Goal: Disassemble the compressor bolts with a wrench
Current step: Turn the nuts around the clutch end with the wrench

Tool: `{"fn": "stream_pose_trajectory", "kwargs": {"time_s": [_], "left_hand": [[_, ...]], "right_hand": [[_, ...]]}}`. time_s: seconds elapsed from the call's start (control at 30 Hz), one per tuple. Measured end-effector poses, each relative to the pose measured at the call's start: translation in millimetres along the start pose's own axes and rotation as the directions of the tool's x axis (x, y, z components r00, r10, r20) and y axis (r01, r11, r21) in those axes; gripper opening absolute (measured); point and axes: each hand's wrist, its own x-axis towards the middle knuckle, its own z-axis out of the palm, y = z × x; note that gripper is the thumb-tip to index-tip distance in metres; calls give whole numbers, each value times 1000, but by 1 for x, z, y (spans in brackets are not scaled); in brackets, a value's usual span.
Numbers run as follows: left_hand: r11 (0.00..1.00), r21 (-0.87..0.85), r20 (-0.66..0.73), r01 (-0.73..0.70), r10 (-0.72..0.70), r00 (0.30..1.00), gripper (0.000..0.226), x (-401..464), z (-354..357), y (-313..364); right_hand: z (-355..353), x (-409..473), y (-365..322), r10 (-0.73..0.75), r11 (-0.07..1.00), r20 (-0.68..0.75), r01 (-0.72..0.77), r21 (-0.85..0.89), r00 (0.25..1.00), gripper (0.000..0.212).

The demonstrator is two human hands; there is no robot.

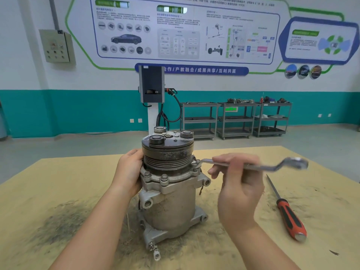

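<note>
The left hand (pixel 129 172) grips the upright compressor (pixel 169 193) mid-table (pixel 58 182). The right hand (pixel 236 184) pinches the wrench (pixel 257 166), its ring on a flange bolt (pixel 194 163). A screwdriver (pixel 286 209) lies near the right edge.

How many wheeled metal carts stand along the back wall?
3, side by side at the teal wall: left cart, middle cart, right cart. None seems hidden.
</note>
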Motion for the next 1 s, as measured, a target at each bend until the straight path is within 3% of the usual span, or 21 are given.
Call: {"fn": "stream_pose_trajectory", "kwargs": {"time_s": [0.1,0.2,0.27,0.33,0.43,0.5,0.57,0.8,0.83,0.9,0.97,1.0], "left_hand": [[1000,4,0,-9,9,1000,19,0,0,0],[1000,-1,-4,-19,19,1000,22,1,0,-1],[1000,-2,-6,-21,21,1000,16,1,0,-2],[1000,-8,-5,-15,15,1000,13,1,-1,-2],[999,-27,-3,-17,17,1000,12,2,0,-2],[1000,-26,-4,-18,18,1000,13,2,0,-2],[1000,-23,3,-17,17,1000,14,2,0,-2],[1000,-17,9,-21,21,1000,16,1,0,-1],[1000,-13,9,-22,23,1000,16,1,0,-2],[1000,-11,12,-25,25,1000,16,2,-1,-2],[1000,-16,14,-24,25,1000,16,2,-1,-2],[1000,-18,14,-24,24,1000,16,3,-1,-3]], "right_hand": [[5,-15,-2,-280,919,323,350,-184,904,28],[10,-19,-4,-298,872,461,435,-225,836,18],[9,-17,-7,-310,885,432,423,-196,847,15],[9,-10,-14,-244,950,285,288,-123,927,13],[8,4,-21,10,1000,2,-10,15,1000,8],[3,14,-19,220,974,-107,-212,84,970,11],[-1,20,-15,374,921,-123,-353,165,919,16],[-12,32,2,657,706,-27,-601,375,754,21],[-11,30,2,650,714,-33,-594,371,760,22],[-6,20,1,507,843,-99,-469,263,856,22],[-1,7,-2,185,982,-93,-181,53,978,19],[2,1,-4,24,999,-15,-25,-32,1000,18]]}}
